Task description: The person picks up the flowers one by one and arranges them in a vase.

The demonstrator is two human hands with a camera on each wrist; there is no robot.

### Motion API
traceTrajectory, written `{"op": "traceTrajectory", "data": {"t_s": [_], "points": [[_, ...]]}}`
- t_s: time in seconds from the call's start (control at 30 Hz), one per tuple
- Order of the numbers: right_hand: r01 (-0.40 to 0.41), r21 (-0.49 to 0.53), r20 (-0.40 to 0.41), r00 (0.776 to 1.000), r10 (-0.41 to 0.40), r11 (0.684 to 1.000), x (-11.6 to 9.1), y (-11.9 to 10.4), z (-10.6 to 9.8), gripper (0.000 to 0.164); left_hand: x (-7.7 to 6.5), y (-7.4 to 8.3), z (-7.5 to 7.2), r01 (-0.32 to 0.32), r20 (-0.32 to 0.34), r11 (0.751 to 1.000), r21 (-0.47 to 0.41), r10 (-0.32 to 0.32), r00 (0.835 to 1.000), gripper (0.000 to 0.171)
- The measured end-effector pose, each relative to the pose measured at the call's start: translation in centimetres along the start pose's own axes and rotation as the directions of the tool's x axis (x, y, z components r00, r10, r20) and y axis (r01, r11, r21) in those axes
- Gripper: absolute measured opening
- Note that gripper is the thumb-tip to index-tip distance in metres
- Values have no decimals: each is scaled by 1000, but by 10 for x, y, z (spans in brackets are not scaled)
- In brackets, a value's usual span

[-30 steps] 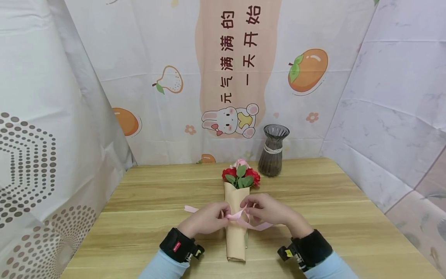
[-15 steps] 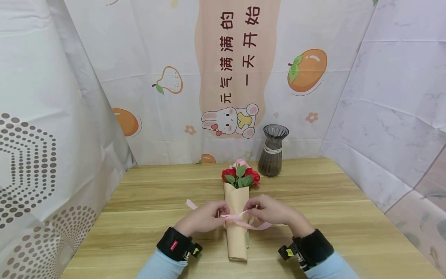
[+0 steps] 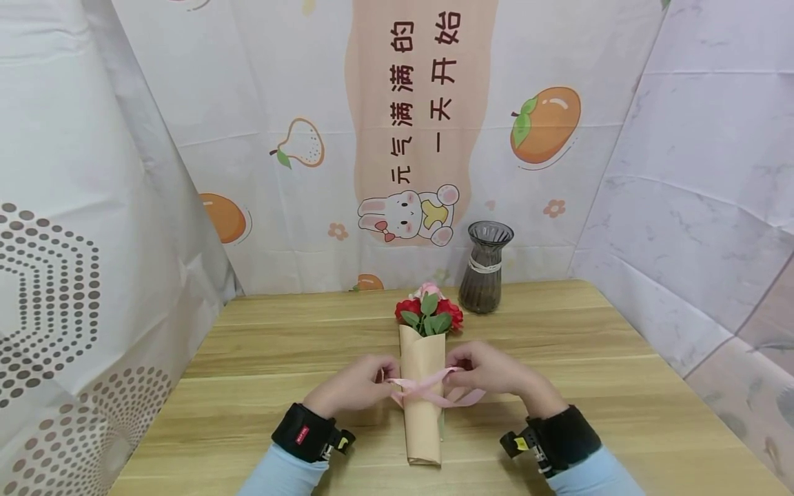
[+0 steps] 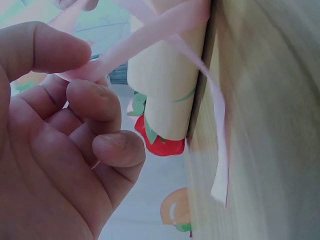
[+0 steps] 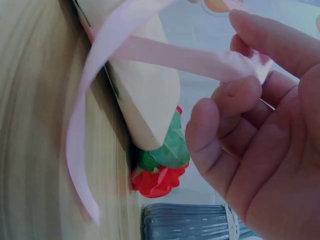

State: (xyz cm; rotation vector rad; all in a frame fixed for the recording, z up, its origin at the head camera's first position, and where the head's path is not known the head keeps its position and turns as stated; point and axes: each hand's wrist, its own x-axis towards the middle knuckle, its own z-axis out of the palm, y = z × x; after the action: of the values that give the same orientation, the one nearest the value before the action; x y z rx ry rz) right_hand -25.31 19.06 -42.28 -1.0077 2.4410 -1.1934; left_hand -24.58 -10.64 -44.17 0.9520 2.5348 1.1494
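A bouquet of red and pink flowers [image 3: 429, 311], wrapped in tan paper [image 3: 423, 427], lies on the table. Around the wrap runs a pink ribbon [image 3: 423, 390], crossed over the front. On the left side of the bouquet, my left hand [image 3: 355, 383] pinches one part of the ribbon between thumb and index finger, as the left wrist view shows. Opposite it, my right hand [image 3: 493, 369] pinches another part of the ribbon. Loose ribbon tails hang beside the wrap in both wrist views. Whether the crossing is knotted I cannot tell.
Behind the bouquet, to the right, a dark ribbed glass vase [image 3: 484, 275] with pale cord round its neck stands upright. The wooden table [image 3: 273, 331] ends at a printed cloth backdrop [image 3: 279, 220]. Cloth walls also flank it on both sides.
My hands have drawn apart, the left going left and the right going right. The ribbon between them now stretches wider across the paper. The vase has stayed in place.
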Motion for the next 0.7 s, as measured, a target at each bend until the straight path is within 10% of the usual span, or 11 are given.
{"op": "traceTrajectory", "data": {"t_s": [0.7], "points": [[33,53,-103,994,-27,998,-12,3,-20,16,-10,-2,-24,-36,-13,973,-230,33,999,21]]}}
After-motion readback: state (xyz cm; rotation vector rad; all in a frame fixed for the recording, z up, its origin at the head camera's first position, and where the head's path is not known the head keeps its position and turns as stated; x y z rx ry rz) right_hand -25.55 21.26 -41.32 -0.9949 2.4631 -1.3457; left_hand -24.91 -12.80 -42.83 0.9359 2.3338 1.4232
